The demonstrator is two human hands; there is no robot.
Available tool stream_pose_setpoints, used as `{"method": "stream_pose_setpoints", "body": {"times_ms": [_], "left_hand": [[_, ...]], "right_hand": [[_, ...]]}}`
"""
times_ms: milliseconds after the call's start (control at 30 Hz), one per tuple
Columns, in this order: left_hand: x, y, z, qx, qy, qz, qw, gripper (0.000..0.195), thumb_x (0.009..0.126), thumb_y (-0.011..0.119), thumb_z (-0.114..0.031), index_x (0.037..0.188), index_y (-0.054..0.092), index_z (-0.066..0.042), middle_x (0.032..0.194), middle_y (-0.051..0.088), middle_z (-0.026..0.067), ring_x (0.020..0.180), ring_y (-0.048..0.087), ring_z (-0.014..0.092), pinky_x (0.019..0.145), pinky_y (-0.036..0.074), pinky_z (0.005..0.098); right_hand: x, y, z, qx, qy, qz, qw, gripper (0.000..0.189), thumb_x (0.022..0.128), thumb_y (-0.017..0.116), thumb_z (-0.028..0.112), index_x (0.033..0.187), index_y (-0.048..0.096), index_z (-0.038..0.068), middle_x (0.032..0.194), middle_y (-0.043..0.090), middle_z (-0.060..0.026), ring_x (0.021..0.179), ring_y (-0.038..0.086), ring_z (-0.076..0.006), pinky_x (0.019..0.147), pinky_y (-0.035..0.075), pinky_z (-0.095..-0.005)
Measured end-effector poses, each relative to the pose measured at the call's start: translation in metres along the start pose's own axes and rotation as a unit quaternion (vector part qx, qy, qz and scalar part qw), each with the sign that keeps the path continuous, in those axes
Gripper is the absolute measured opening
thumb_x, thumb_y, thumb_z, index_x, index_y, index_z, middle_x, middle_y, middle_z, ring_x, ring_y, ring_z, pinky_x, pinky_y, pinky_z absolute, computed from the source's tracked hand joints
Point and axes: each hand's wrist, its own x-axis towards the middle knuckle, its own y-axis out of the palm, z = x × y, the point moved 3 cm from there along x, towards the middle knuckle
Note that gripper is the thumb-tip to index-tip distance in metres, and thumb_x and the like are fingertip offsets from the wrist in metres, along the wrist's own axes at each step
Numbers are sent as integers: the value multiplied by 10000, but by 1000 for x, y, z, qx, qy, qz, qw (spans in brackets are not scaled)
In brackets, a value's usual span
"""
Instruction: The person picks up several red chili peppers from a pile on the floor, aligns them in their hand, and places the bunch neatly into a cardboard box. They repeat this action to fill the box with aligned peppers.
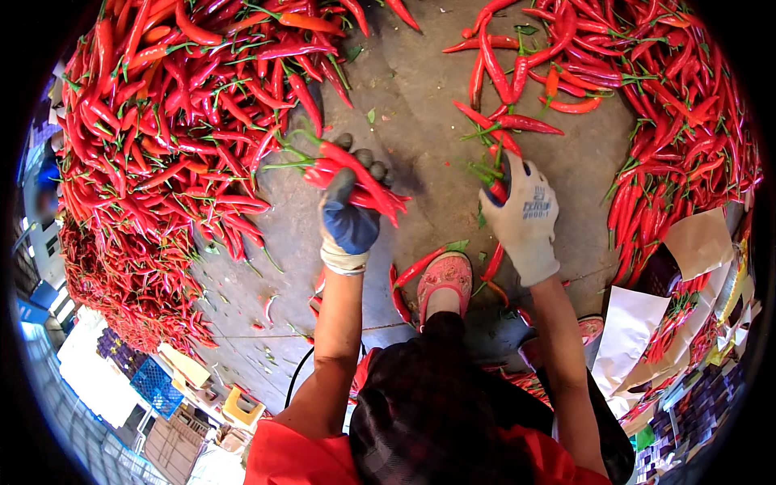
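Several red chili peppers [357,173] lie across the palm of my left hand [351,212], their green stems pointing left. That hand wears a glove with a blue and dark coated palm, and its thumb presses over the peppers. My right hand [524,212], in a pale knit work glove with printed writing, grips a few red chili peppers [498,189] by the body, green stems upward; its fingertips are partly hidden. Just beyond it, loose red chilies [527,123] lie on the concrete floor [418,127].
A large heap of red chilies [182,115] spreads at the left, another heap [661,91] at the right. Paper-lined crates with chilies [673,321] stand at the lower right. My shoe [445,276] is between my arms, beside loose chilies. A yellow stool [242,407] and a blue crate [156,388] sit lower left.
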Motion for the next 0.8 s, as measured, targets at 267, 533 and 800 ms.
{"method": "stream_pose_setpoints", "body": {"times_ms": [267,533,800], "left_hand": [[-7,13,50,62,-113,-46,991,461,825,545,-78,1263,411,-26,1068,583,116,934,599,250,828,480,389],[22,44,59,658,-20,139,740,499,621,739,-134,1078,558,-52,985,608,113,892,605,203,790,478,301],[54,82,124,893,65,328,302,445,682,642,-131,1118,552,-129,1135,492,170,1003,533,307,802,477,381]], "right_hand": [[-3,14,-24,-141,-82,67,984,547,657,713,275,1134,496,120,1016,531,-112,937,546,-273,772,448,-398],[-26,-4,-160,382,193,50,902,406,715,709,126,1070,554,2,1002,565,-94,832,562,-162,734,461,-286],[-13,-12,-166,623,112,-24,774,214,858,503,100,1024,578,-11,987,608,-81,938,576,-174,841,436,-293]]}}
